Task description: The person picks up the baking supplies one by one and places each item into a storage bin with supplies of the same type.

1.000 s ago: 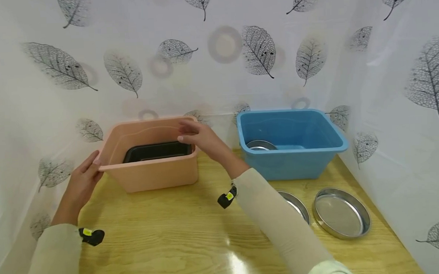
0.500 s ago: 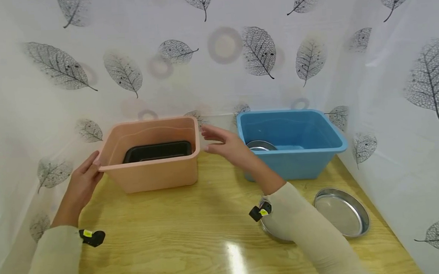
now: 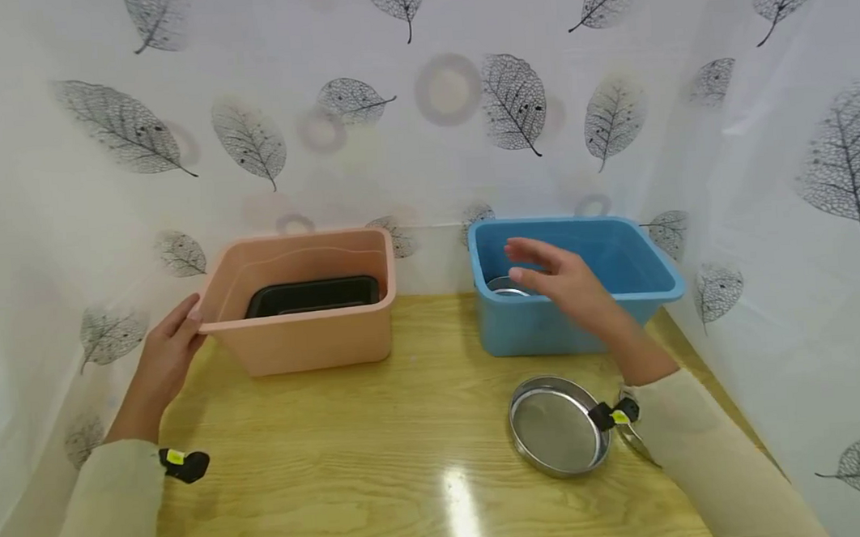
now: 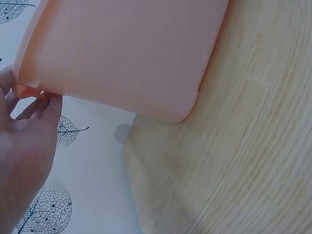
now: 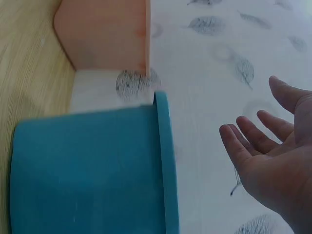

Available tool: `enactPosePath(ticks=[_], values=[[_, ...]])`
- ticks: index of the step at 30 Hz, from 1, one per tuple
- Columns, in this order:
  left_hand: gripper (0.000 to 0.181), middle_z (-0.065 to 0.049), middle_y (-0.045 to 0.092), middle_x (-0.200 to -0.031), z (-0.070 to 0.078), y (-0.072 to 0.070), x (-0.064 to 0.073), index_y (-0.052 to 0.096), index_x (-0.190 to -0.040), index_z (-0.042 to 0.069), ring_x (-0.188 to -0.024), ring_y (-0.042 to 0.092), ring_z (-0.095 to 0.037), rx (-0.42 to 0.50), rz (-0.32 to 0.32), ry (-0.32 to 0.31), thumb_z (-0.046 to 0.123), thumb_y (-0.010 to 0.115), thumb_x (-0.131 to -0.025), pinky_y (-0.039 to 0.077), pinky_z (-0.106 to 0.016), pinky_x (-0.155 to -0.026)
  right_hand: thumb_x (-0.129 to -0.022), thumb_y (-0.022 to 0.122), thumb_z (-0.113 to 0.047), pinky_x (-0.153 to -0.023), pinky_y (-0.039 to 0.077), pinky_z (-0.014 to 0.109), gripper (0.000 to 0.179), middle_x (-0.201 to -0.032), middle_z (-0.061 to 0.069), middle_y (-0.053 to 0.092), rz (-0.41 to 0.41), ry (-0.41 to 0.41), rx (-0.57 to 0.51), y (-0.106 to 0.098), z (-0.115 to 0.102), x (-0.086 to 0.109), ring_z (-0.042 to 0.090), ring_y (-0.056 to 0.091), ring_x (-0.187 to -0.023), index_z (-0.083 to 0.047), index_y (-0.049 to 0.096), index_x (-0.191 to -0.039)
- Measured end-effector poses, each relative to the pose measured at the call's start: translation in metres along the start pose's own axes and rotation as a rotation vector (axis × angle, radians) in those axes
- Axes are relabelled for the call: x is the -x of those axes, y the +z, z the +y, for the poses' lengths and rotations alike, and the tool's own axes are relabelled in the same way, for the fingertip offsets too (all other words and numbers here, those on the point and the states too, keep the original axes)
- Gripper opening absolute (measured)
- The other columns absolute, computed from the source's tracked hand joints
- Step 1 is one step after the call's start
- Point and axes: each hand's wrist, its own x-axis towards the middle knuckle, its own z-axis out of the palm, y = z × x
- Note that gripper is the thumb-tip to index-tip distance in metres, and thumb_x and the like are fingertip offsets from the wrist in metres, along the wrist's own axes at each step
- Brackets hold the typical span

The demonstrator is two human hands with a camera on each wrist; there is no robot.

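Observation:
At the left end of the pink plastic bin (image 3: 310, 344), my left hand (image 3: 161, 364) grips the rim, thumb on top; the left wrist view shows the fingers (image 4: 51, 109) curled under that edge. A black rectangular tray (image 3: 314, 294) lies inside the pink bin. My right hand (image 3: 573, 289) hovers over the front left part of the blue bin (image 3: 535, 328), fingers loosely spread and holding nothing. Partly hidden behind it, a round metal pan (image 3: 506, 287) sits in the blue bin. The right wrist view shows the palm (image 5: 278, 180) apart from the blue rim.
On the wooden table (image 3: 323, 452), a round shallow metal pan (image 3: 555, 428) lies in front of the blue bin. Another metal pan (image 3: 638, 446) is mostly covered by the right sleeve. A leaf-patterned white sheet (image 3: 409, 156) hangs behind and at both sides.
My right hand has left the pink bin, moving right across the gap to above the blue bin. The left hand keeps its grip on the pink rim.

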Motion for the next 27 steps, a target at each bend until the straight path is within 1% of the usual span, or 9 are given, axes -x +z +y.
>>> enactPosePath(ticks=[5, 9, 13, 15, 17, 20, 23, 25, 27], values=[[0.066, -0.007, 0.011, -0.170, 0.004, 0.004, -0.001, 0.020, -0.162, 0.011, -0.154, 0.020, -0.022, -0.080, 0.070, -0.018, 0.033, 0.048, -0.107, 0.034, -0.013, -0.110, -0.101, 0.060, -0.041, -0.105, 0.046, 0.021, 0.059, -0.155, 0.006, 0.048, 0.099, 0.076, 0.119, -0.054, 0.024, 0.023, 0.024, 0.044, -0.143, -0.024, 0.042, -0.155], [0.067, -0.012, 0.012, -0.169, 0.012, 0.006, 0.000, 0.019, -0.161, 0.011, -0.151, 0.029, -0.017, -0.202, 0.074, -0.060, 0.037, 0.047, -0.106, 0.043, -0.005, -0.097, -0.102, 0.058, -0.044, -0.093, 0.041, 0.006, 0.060, -0.156, 0.006, 0.046, 0.163, 0.144, 0.179, -0.091, 0.046, 0.040, 0.022, 0.043, -0.143, -0.024, 0.040, -0.156], [0.066, -0.010, 0.039, -0.159, 0.025, 0.009, 0.008, 0.022, -0.162, 0.020, -0.132, 0.052, -0.003, -0.434, 0.119, -0.105, 0.047, 0.043, -0.106, 0.049, -0.028, -0.107, -0.102, 0.057, -0.045, -0.109, 0.042, 0.026, 0.063, -0.160, 0.009, 0.041, 0.214, 0.197, 0.221, -0.119, 0.065, 0.055, 0.026, 0.036, -0.148, -0.023, 0.037, -0.158], [0.063, -0.012, 0.046, -0.153, 0.033, 0.016, 0.014, 0.025, -0.162, 0.024, -0.128, 0.055, -0.009, -0.553, 0.163, -0.108, 0.051, 0.038, -0.106, 0.047, -0.042, -0.111, -0.103, 0.056, -0.044, -0.118, 0.037, 0.047, 0.065, -0.162, 0.012, 0.035, 0.226, 0.207, 0.218, -0.129, 0.073, 0.062, 0.034, 0.028, -0.151, -0.021, 0.034, -0.159], [0.059, -0.010, 0.049, -0.149, 0.040, 0.027, 0.022, 0.031, -0.160, 0.025, -0.129, 0.054, -0.017, -0.576, 0.241, -0.078, 0.049, 0.039, -0.106, 0.045, -0.051, -0.106, -0.103, 0.056, -0.043, -0.117, 0.029, 0.066, 0.067, -0.164, 0.014, 0.031, 0.242, 0.216, 0.210, -0.139, 0.081, 0.067, 0.038, 0.023, -0.153, -0.018, 0.031, -0.160], [0.050, -0.011, 0.044, -0.155, 0.047, 0.055, 0.036, 0.044, -0.155, 0.025, -0.135, 0.046, -0.027, -0.574, 0.378, 0.010, 0.041, 0.042, -0.107, 0.044, -0.039, -0.097, -0.103, 0.055, -0.043, -0.115, 0.024, 0.072, 0.070, -0.166, 0.016, 0.025, 0.263, 0.224, 0.220, -0.151, 0.092, 0.073, 0.045, 0.020, -0.151, -0.015, 0.028, -0.161], [0.041, -0.009, 0.054, -0.145, 0.049, 0.087, 0.048, 0.058, -0.144, 0.017, -0.124, 0.051, -0.012, -0.521, 0.473, 0.150, 0.029, 0.049, -0.105, 0.042, -0.025, -0.094, -0.103, 0.055, -0.043, -0.114, 0.023, 0.073, 0.071, -0.166, 0.018, 0.023, 0.293, 0.231, 0.228, -0.158, 0.102, 0.078, 0.049, 0.020, -0.150, -0.012, 0.028, -0.161], [0.039, -0.008, 0.059, -0.138, 0.047, 0.109, 0.054, 0.061, -0.140, 0.013, -0.112, 0.052, -0.001, -0.493, 0.447, 0.197, 0.025, 0.053, -0.104, 0.041, -0.018, -0.088, -0.103, 0.055, -0.042, -0.113, 0.022, 0.075, 0.071, -0.166, 0.021, 0.022, 0.311, 0.237, 0.223, -0.161, 0.110, 0.080, 0.050, 0.018, -0.150, -0.008, 0.028, -0.160], [0.037, -0.009, 0.061, -0.134, 0.042, 0.131, 0.060, 0.062, -0.138, 0.010, -0.106, 0.051, 0.006, -0.480, 0.364, 0.222, 0.022, 0.055, -0.104, 0.041, -0.013, -0.086, -0.103, 0.055, -0.041, -0.113, 0.019, 0.077, 0.072, -0.166, 0.023, 0.019, 0.315, 0.249, 0.207, -0.163, 0.119, 0.083, 0.051, 0.014, -0.151, -0.006, 0.027, -0.159]])
